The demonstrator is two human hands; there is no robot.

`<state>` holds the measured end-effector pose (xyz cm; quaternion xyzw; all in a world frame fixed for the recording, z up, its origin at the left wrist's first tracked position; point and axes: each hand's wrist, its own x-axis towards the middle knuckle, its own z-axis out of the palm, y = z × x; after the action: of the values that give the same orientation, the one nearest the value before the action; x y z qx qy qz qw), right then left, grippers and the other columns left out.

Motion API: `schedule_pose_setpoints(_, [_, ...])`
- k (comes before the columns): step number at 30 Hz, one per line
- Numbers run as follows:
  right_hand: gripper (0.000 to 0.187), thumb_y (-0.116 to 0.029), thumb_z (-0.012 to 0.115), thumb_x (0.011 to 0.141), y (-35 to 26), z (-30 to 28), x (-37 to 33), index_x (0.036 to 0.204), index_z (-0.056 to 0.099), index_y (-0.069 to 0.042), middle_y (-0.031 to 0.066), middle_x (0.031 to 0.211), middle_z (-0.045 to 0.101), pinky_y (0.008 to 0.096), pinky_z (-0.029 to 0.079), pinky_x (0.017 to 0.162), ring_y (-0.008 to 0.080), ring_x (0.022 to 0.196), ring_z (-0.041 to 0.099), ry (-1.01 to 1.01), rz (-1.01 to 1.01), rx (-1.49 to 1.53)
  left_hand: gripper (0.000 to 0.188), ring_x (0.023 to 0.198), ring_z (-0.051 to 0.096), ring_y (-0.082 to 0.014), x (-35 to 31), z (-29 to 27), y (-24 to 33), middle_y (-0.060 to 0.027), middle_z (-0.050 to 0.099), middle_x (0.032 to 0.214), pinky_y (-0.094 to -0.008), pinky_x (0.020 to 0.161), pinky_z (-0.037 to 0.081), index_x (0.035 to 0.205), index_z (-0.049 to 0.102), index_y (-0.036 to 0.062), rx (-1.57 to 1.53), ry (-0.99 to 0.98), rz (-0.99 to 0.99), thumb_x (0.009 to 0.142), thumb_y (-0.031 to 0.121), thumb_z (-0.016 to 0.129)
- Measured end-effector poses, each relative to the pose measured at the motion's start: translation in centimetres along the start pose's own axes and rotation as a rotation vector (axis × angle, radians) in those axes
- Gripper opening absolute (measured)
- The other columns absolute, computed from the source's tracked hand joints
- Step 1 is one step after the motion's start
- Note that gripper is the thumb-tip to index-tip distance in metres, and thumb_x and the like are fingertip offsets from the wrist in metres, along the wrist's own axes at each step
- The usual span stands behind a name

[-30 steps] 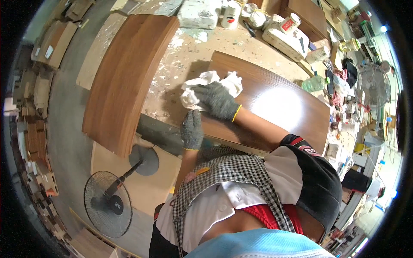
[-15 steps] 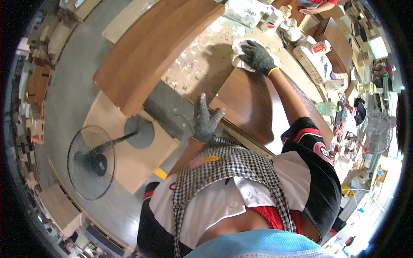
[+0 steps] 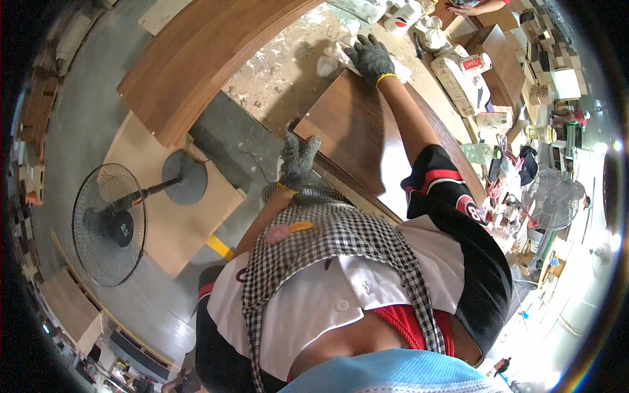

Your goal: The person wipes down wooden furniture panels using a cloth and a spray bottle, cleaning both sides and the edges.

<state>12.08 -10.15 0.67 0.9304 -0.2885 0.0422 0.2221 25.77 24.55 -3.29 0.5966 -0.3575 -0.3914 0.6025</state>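
Right hand [image 3: 372, 60] splayed flat over white cloth [image 3: 327, 66], far-left end of brown panel [image 3: 350, 141]. Left hand [image 3: 298, 160] part-open by near-left corner, nothing visibly held. Cloth: soft, bunch it. Panel: probably stiff, heavyish (maybe slick); grip edges.

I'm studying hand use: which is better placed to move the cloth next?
Probably the right hand: it rests on the white cloth at the far corner of the board, while the left hand is by the near corner, off the cloth.
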Motion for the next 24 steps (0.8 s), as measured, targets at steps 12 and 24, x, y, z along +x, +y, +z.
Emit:
schedule_pose_setpoints(12, [0.042, -0.045, 0.069, 0.083, -10.3, -11.9, 2.5, 0.119, 0.074, -0.023, 0.0077, 0.131, 0.066, 0.043, 0.048, 0.102, 0.0293, 0.118, 0.061, -0.246, -0.069, 0.316, 0.085, 0.137, 0.042, -0.0311, -0.9, -0.7, 0.6, -0.0226, 0.037, 0.153, -0.043, 0.114, 0.035, 0.159, 0.014, -0.0036, -0.171, 0.091, -0.169, 0.1, 0.035, 0.063])
schedule_pose_setpoints(24, [0.024, -0.025, 0.065, 0.093, -2.5, -15.0, -11.9, 0.11, 0.072, -0.01, 0.0123, 0.108, 0.07, 0.039, 0.056, 0.088, 0.0297, 0.105, 0.066, -0.146, 0.291, 0.519, 0.069, 0.152, 0.03, -0.0284, 5.9, -6.9, 6.9, -0.0192, 0.034, 0.163, -0.0381, 0.123, 0.028, 0.158, 0.031, -0.0007, -0.034, -0.455, -0.139, 0.102, 0.031, 0.055])
